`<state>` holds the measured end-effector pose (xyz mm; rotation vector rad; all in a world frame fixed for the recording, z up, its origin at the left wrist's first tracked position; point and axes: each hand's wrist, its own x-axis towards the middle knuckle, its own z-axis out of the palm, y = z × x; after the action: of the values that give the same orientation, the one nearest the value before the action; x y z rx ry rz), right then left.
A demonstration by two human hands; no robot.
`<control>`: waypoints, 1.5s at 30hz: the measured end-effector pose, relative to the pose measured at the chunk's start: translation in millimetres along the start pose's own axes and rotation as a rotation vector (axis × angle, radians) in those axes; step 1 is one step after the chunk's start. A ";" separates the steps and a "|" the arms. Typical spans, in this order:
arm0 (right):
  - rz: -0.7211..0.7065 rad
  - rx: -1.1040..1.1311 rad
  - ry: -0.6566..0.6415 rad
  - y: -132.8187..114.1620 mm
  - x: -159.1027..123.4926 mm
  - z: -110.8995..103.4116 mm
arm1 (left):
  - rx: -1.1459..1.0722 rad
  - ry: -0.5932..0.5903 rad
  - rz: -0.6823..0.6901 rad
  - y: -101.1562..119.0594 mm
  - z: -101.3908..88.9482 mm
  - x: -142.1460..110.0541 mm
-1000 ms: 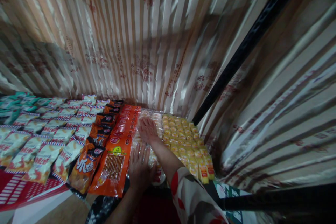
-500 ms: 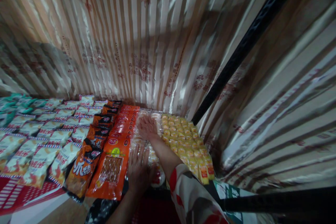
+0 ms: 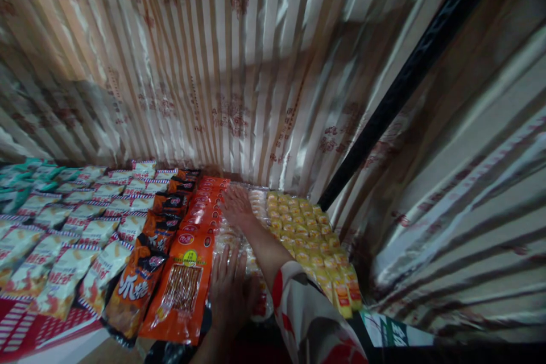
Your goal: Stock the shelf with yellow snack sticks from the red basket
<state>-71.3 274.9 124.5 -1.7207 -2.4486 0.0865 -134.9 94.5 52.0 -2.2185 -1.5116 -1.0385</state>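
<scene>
My left hand (image 3: 229, 290) lies flat, fingers spread, on the near end of a row of clear snack packets (image 3: 256, 205). Farther back on the same row my right hand (image 3: 236, 206) presses down palm first with its fingers stretched out. Left of both hands runs a row of orange packets (image 3: 183, 284), and to the right lie yellow packets (image 3: 307, 227). Neither hand holds anything.
More rows fill the shelf to the left: dark orange bags (image 3: 132, 290), white-and-red bags (image 3: 63, 250) and green packets (image 3: 25, 179). A striped satin curtain (image 3: 213, 68) hangs behind. A black frame bar (image 3: 405, 85) slants down at the right.
My right hand has slid a little farther back along the clear packets. The view has shifted slightly downward; my left hand stays on the near end.
</scene>
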 end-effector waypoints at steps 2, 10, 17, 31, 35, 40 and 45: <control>-0.008 0.001 0.003 0.9 3.0 1.2 | -0.002 0.002 -0.005 0.5 -1.4 0.4; 0.015 0.019 0.039 3.5 0.8 4.0 | -0.037 -0.024 -0.026 1.7 -2.4 1.2; 0.032 0.042 0.006 6.7 7.7 1.6 | -0.017 -0.016 -0.026 4.5 -1.9 -0.1; 0.044 0.006 -0.008 13.5 38.6 11.3 | 0.000 0.006 0.018 -0.3 3.4 -4.7; 0.031 0.019 0.013 12.1 36.5 11.4 | -0.012 -0.019 0.023 -2.0 4.9 -5.6; 0.065 0.044 -0.027 11.0 34.7 6.8 | -0.012 -0.018 0.021 -3.2 5.7 -4.5; 0.202 0.035 0.044 22.8 27.4 -4.3 | 0.003 -0.009 0.019 -0.7 3.9 -1.7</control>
<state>-58.5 308.3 128.1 -1.9282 -2.2231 0.1117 -134.3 95.8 47.9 -2.2340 -1.4914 -1.0220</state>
